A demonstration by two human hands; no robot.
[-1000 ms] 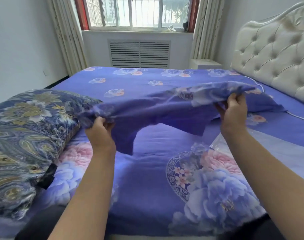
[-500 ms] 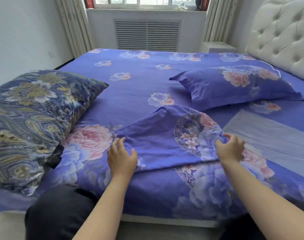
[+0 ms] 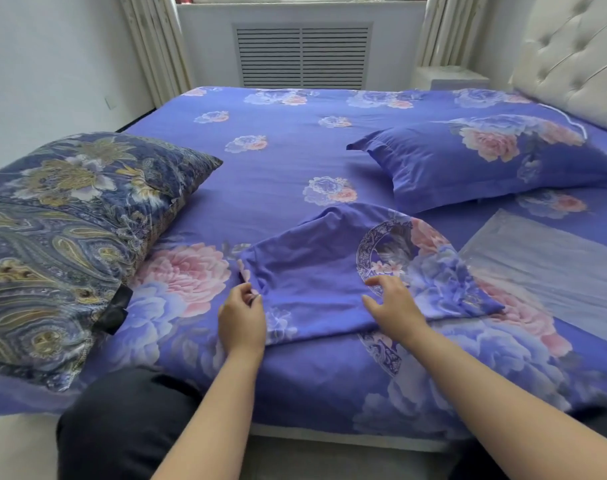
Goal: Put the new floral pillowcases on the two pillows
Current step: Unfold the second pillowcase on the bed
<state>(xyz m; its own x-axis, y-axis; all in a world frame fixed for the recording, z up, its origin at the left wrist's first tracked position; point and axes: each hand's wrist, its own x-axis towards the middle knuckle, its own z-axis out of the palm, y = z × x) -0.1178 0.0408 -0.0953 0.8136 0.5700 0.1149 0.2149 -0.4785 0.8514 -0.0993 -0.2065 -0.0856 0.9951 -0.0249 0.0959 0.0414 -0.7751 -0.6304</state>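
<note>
- Empty floral pillowcase (image 3: 316, 271) spread flat on the bed (image 3: 278, 161), near the front edge, between the two pillows.
- Left hand (image 3: 241, 315) at the pillowcase's near left corner, fingers curled, pinching the fabric edge there.
- Right hand (image 3: 392, 304) resting on top of the pillowcase toward its right half, fingers extended and slightly spread, holding nothing.
- Dark paisley pillow (image 3: 63, 230) at the left edge of the bed, in an old navy and gold cover, apart from the pillowcase.
- Purple-covered pillow (image 3: 485, 161) further back on the right, near the headboard (image 3: 572, 60), already in a cover matching the floral sheet.
- Clear plastic wrapper (image 3: 551, 271) lying flat on the bed just right of the pillowcase.
- Behind the bed: slatted radiator cover (image 3: 302, 55) under the window, cream curtains (image 3: 153, 46) on either side.
- Dark-clad knee (image 3: 122, 420) at the bottom left, pressed against the bed's edge.
</note>
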